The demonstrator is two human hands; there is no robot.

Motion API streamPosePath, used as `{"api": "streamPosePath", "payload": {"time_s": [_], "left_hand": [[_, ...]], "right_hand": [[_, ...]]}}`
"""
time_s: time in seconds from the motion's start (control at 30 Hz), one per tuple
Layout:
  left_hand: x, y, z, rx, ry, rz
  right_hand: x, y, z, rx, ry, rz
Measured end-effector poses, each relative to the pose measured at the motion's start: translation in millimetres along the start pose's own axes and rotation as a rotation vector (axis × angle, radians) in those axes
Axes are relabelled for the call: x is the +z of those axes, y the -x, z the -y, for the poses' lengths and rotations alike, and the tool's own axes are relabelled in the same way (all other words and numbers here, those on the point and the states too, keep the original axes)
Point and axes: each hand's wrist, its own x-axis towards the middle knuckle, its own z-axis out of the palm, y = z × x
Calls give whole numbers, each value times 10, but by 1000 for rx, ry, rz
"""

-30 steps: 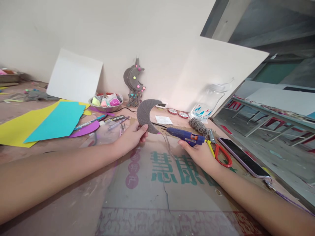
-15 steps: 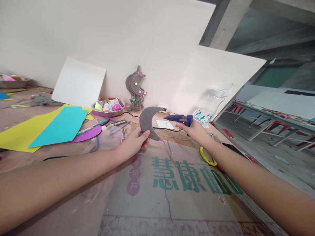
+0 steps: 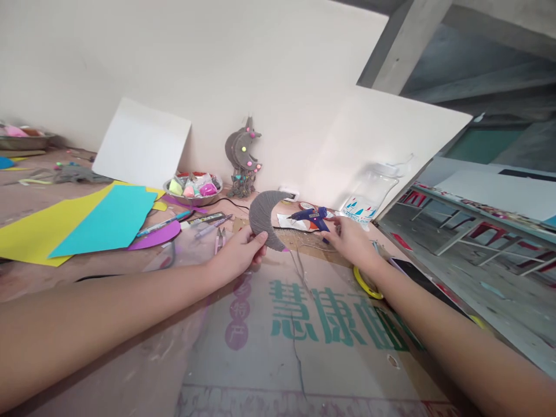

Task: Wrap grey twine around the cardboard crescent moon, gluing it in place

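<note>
My left hand (image 3: 243,250) pinches the lower part of a crescent moon shape (image 3: 264,219) wrapped in grey yarn. A loose yarn strand (image 3: 300,266) trails from its lower tip over the board. To the right, a blue glue gun (image 3: 313,216) stands on the table with its nozzle towards the moon. My right hand (image 3: 353,240) is just behind the gun's handle, fingers apart; whether the fingertips still touch it is hard to see. Behind the moon, a finished grey moon ornament (image 3: 243,149) with coloured beads leans on the wall.
A printed board under clear plastic (image 3: 260,370) covers the front. Coloured sheets (image 3: 104,223), pens (image 3: 208,227) and a bowl of clay packets (image 3: 195,200) lie left. Yellow-handled scissors (image 3: 367,285), a dark phone-like slab (image 3: 428,284) and a clear jar (image 3: 369,191) are on the right.
The glue gun has come down onto the table and turned slightly, and my right hand's grip on its handle has loosened. My left hand keeps the moon in nearly the same place.
</note>
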Motion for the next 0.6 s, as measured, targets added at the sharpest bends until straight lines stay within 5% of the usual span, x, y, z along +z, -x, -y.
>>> {"api": "streamPosePath", "payload": {"time_s": [0.07,0.27,0.4,0.6], "left_hand": [[3,9,-7,8,-4,-1],[15,32,-33,21,12,3],[4,20,-42,56,-27,-14],[1,16,-55,60,-20,6]], "right_hand": [[-89,157,112,-45,-105,-97],[-214,649,761,102,-966,332],[-198,847,1012,171,-1158,404],[-45,841,901,229,-1180,500]]}}
